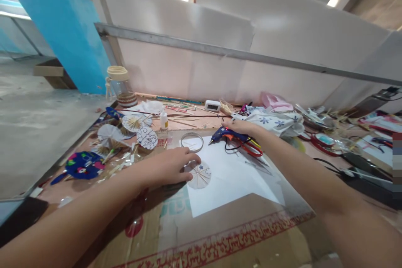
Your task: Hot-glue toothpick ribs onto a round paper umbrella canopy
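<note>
Clock directions here take 12 as the far side of the table. Leftmost, a blue round fan [83,165] lies at 9 o'clock from the left hand [172,165], with a patterned paper disc [147,138] and a small white bottle [163,120] toward its 10 and 11. The left hand's thumb and forefinger are spread, their tips at the near-left and far edges of a spoked paper disc [201,178]; whether they press on it I cannot tell. That disc sits at about 4 o'clock from the forefinger, flat on a white sheet [226,192]; being round, it has no long axis. A metal ring [196,150] lies just past it, near 11 o'clock. The glue gun [221,132] lies at 1 o'clock from the disc, its long axis slanting, nozzle toward 8. The right hand [240,126] is at the gun's far side, fingers partly hidden, so their grip is unclear. The left hand is clearly nearer the spoked disc. A floral cloth [278,123] lies rightmost, at the right hand's 3.
</note>
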Action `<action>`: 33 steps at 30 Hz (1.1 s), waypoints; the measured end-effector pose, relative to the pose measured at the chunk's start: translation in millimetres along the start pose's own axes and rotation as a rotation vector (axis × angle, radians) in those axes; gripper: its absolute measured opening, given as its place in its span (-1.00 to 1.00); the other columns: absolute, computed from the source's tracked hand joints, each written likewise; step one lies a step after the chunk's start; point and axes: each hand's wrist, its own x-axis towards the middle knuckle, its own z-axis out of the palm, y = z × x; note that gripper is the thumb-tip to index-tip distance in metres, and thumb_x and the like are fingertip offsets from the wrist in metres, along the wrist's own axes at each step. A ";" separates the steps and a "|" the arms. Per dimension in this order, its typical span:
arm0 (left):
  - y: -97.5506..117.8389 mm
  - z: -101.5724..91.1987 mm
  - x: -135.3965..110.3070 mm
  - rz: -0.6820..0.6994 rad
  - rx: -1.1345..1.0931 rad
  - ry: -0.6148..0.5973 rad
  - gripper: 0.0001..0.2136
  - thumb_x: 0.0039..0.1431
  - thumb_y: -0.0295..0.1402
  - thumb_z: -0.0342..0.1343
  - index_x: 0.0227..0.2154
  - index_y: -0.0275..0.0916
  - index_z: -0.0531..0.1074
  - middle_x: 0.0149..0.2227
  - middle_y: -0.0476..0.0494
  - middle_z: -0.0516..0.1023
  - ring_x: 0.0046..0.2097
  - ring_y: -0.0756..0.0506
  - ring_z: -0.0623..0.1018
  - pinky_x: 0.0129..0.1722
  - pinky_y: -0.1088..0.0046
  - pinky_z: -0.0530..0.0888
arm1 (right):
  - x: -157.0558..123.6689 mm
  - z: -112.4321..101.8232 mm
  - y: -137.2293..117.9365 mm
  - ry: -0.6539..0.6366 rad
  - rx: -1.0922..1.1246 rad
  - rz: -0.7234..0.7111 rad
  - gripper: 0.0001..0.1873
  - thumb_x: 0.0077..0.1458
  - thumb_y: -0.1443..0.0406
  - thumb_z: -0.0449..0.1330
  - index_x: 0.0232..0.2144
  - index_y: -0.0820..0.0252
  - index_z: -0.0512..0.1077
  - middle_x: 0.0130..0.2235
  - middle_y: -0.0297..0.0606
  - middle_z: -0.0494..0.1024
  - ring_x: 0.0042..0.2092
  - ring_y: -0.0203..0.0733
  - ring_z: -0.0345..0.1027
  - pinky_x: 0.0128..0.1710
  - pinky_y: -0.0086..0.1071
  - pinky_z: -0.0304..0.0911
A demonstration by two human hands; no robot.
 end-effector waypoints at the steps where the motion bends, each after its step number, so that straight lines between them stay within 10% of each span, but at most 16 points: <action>1: 0.1 -0.2 -0.3 0.001 -0.001 0.002 -0.57 0.29 -0.22 0.17 0.21 -0.04 0.44 0.06 -0.22 0.52 0.05 -0.27 0.56 0.05 0.16 0.48 | -0.7 -0.7 -3.3 0.032 -0.037 0.008 -0.43 0.43 -0.03 0.10 -0.26 0.28 0.69 -0.15 0.08 0.73 -0.05 0.07 0.60 -0.03 -0.28 0.36; 5: 1.6 -1.3 -0.8 0.009 0.015 0.001 -0.57 0.29 -0.22 0.19 0.21 -0.05 0.45 0.07 -0.22 0.54 0.06 -0.28 0.57 0.06 0.18 0.48 | -16.7 -3.2 -24.9 0.191 -0.137 -0.061 -0.60 0.43 0.15 0.13 -0.14 0.34 0.67 -0.04 0.19 0.69 0.07 0.17 0.55 0.00 -0.21 0.31; 11: 4.1 -2.4 -1.3 0.011 0.058 0.015 -0.57 0.26 -0.25 0.20 0.19 -0.05 0.46 0.00 -0.20 0.57 -0.04 -0.26 0.60 -0.01 0.21 0.50 | -36.7 22.2 -85.3 0.123 -0.148 -0.528 -0.80 0.35 0.30 0.24 -0.09 0.08 0.68 -0.03 -0.22 0.72 0.02 -0.12 0.55 -0.05 -0.39 0.28; 19: 0.4 0.4 0.1 0.044 0.076 0.036 -0.62 0.25 -0.26 0.20 0.12 -0.11 0.50 0.05 -0.23 0.57 -0.01 -0.27 0.61 -0.02 0.23 0.51 | -32.0 44.2 -121.8 0.058 -0.278 -0.754 -0.81 0.33 0.42 0.22 -0.21 0.37 0.66 -0.10 0.11 0.70 0.00 0.07 0.54 -0.02 -0.23 0.27; 27: -1.6 2.8 -0.1 0.037 0.057 0.037 -0.54 0.27 -0.23 0.22 0.21 -0.12 0.45 0.13 -0.26 0.56 0.06 -0.31 0.61 0.05 0.18 0.52 | -31.4 36.7 -122.5 0.103 -0.110 -0.669 -0.82 0.17 0.50 0.26 -0.19 0.31 0.61 -0.14 0.00 0.70 -0.14 -0.05 0.55 -0.20 -0.35 0.27; 33: 0.9 1.3 -2.2 0.063 0.019 0.036 -0.55 0.30 -0.26 0.22 0.23 -0.10 0.45 0.16 -0.26 0.55 0.17 -0.30 0.55 0.18 0.15 0.46 | -84.7 41.8 -96.0 0.147 0.181 -0.565 -0.70 0.28 0.46 0.09 -0.03 0.29 0.55 -0.32 -0.26 0.64 -0.35 -0.28 0.49 -0.32 -0.46 0.30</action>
